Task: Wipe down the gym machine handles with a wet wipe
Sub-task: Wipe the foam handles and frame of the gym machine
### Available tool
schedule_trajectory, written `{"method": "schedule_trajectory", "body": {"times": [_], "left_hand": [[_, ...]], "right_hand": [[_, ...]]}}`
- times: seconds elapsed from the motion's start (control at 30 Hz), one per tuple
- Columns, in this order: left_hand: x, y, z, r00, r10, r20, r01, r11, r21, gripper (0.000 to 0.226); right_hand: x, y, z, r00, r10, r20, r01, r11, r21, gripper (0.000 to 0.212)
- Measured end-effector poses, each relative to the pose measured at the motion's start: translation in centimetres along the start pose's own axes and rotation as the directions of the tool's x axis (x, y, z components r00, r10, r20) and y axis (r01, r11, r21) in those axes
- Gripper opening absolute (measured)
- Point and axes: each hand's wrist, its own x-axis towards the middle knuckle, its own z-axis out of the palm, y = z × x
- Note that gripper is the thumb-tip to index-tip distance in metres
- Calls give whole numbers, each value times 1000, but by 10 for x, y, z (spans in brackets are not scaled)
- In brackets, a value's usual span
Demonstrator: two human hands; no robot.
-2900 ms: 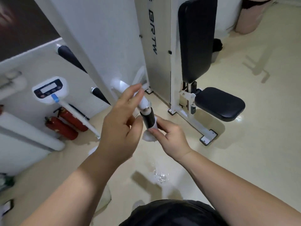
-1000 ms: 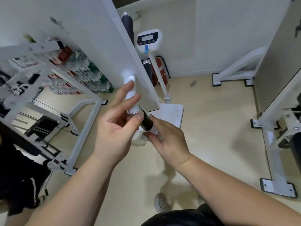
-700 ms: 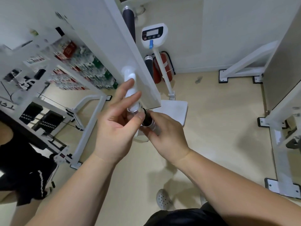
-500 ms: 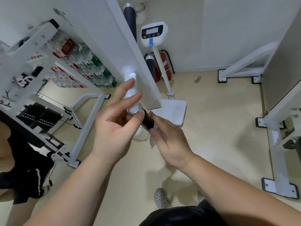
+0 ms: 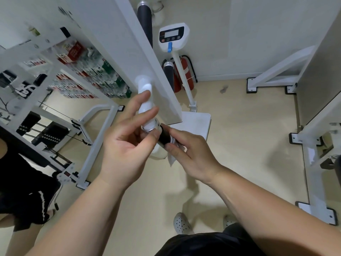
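A white machine arm [image 5: 144,100] ends in a short black handle grip [image 5: 164,136] just in front of me. My left hand [image 5: 127,145] pinches the arm at its metal collar, thumb below, two fingers stretched along the white tube. My right hand [image 5: 191,152] wraps a white wet wipe [image 5: 172,160] around the outer end of the black grip; a corner of the wipe hangs below my fingers. Most of the grip is hidden by my hand.
A white machine panel [image 5: 129,43] rises right behind the handle. A standing scale [image 5: 173,36] with its platform [image 5: 195,122], red fire extinguishers [image 5: 186,72] and other black handles [image 5: 145,21] stand behind. A person in black shorts [image 5: 22,191] is at left. White machine frames [image 5: 313,163] stand at right.
Over the last second my right hand has worked back and forth along the black grip with the wipe. My left hand has stayed on the collar. The view swung left since 2.9 s ago.
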Motion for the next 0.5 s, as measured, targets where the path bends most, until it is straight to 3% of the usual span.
{"method": "schedule_trajectory", "body": {"times": [0.27,0.37,0.5], "left_hand": [[-3,-1,0,1000,-2,-5,2,999,45,44],[-4,1,-1,1000,-14,-8,14,999,46,47],[-6,1,-1,1000,21,-6,-21,1000,16,50]], "right_hand": [[-6,16,-6,986,38,163,-3,977,-212,57],[0,5,-10,991,4,137,18,988,-155,50],[18,-23,-16,988,-141,65,139,989,42,33]]}}
